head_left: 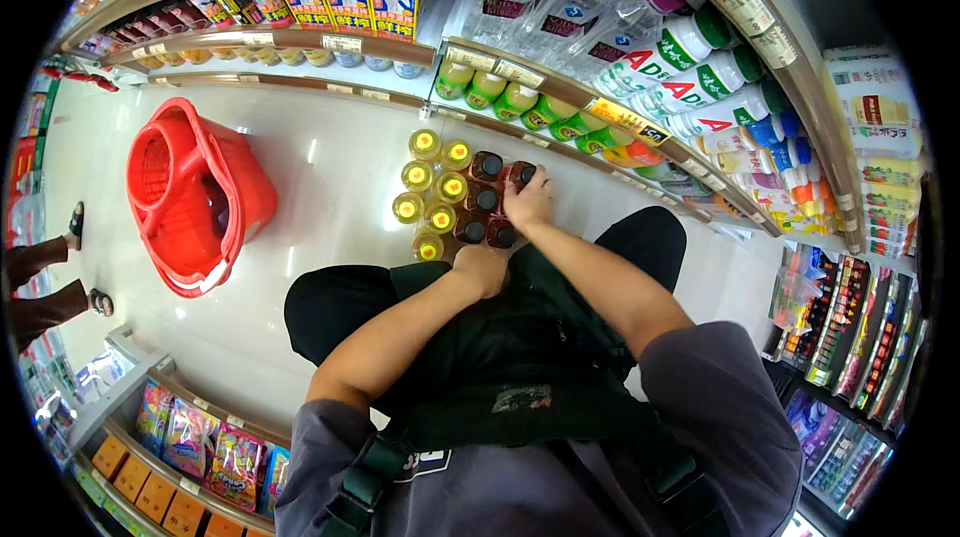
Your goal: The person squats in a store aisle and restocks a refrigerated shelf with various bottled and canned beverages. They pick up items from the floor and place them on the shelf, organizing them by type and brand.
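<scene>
Several yellow-capped bottles [417,175] stand upright on the floor before me, each with an orange mark on its cap. To their right, touching or nearly so, is a group of dark-capped bottles [481,198] with reddish-brown contents. My right hand [531,198] curves around the side of the far-right dark-capped bottle [521,175], fingers near its cap. At the near edge of the group is my left hand [481,268], close to the nearest dark-capped bottles; its fingers are turned down and mostly hidden, so whether it holds anything does not show.
A red mop bucket [247,199] stands on the floor to the left. Beyond the bottles run drink shelves [525,72]. Candy shelves [180,477] are behind at the lower left. Another person's sandalled feet [99,302] show at the far left. More racks [840,334] stand at the right.
</scene>
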`<move>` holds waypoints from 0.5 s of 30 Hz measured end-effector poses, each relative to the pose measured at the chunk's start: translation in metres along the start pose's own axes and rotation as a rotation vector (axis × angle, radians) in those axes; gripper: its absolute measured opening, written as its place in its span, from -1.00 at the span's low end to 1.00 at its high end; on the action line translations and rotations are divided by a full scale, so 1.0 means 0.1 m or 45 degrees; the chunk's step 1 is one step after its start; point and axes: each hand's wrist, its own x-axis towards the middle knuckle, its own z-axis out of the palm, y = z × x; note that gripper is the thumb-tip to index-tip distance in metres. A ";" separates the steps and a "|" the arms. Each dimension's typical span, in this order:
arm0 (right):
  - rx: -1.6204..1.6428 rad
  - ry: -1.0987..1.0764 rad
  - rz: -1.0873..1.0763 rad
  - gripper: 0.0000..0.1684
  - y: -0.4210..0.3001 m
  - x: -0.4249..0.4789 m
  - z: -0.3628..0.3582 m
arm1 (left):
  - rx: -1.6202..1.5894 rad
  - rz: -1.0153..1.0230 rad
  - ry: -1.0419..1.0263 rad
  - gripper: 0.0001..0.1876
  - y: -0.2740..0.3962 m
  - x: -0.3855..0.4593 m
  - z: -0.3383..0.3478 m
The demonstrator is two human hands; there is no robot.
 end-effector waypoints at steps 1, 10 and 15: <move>-0.028 0.052 0.024 -0.09 -0.02 -0.04 0.10 | 0.032 0.003 -0.046 -0.64 0.03 -0.01 -0.01; 0.010 0.157 -0.102 -0.43 0.20 0.35 0.20 | 0.088 0.097 0.042 -0.67 0.17 -0.03 0.06; -0.198 0.082 -0.570 -0.50 0.14 -0.04 -1.06 | -0.223 0.229 0.233 -0.57 0.23 -0.06 -0.40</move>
